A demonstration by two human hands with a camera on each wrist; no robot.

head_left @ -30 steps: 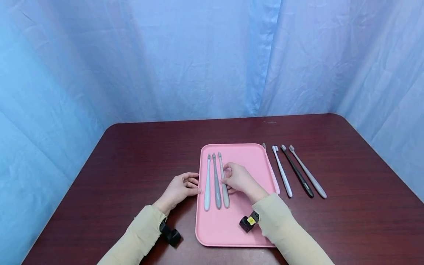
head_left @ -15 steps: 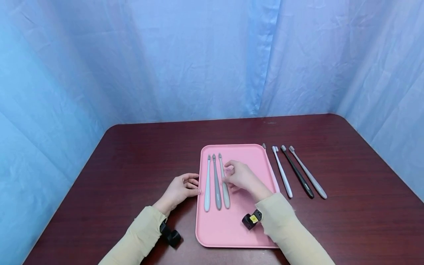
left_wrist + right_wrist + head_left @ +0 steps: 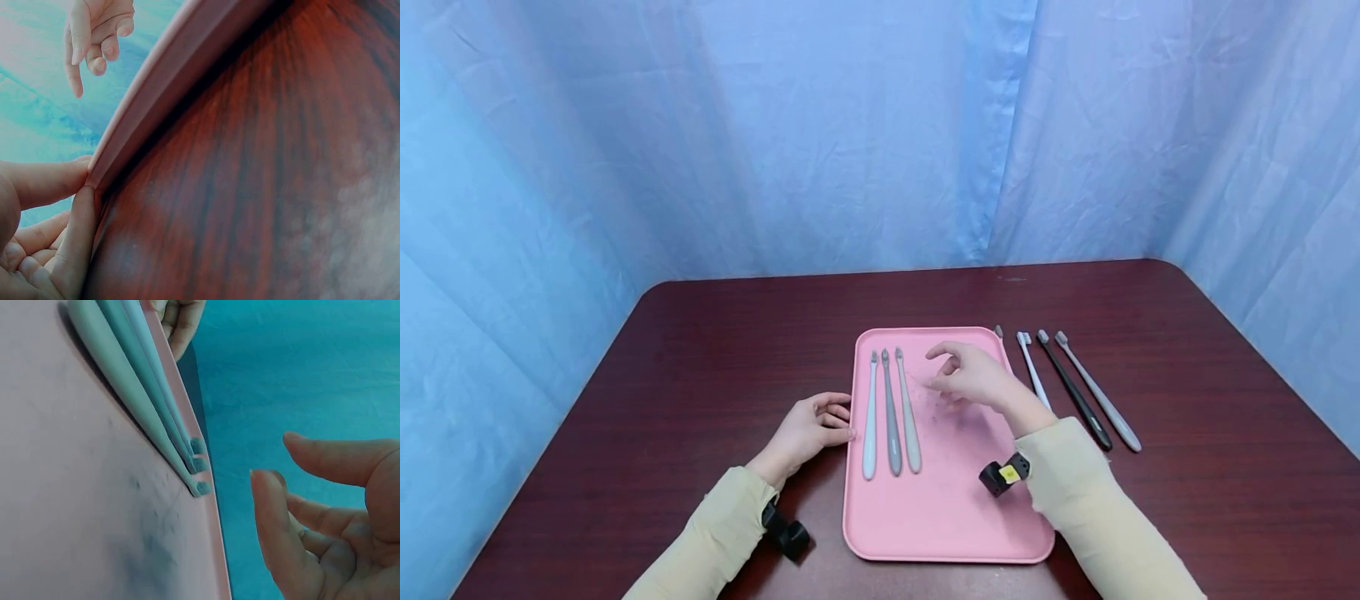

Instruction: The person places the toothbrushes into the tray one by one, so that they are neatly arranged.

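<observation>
Centrally in the head view, three slim toothbrushes (image 3: 891, 412), pale blue, grey and beige, are laid side by side, heads up-frame, on the left part of the pink tray (image 3: 940, 508). The right hand (image 3: 973, 379) is held just right of them, fingers loosely spread, grasping nothing. The tray's left rim is touched by the left hand (image 3: 808, 429), whose fingers are relaxed and empty.
</observation>
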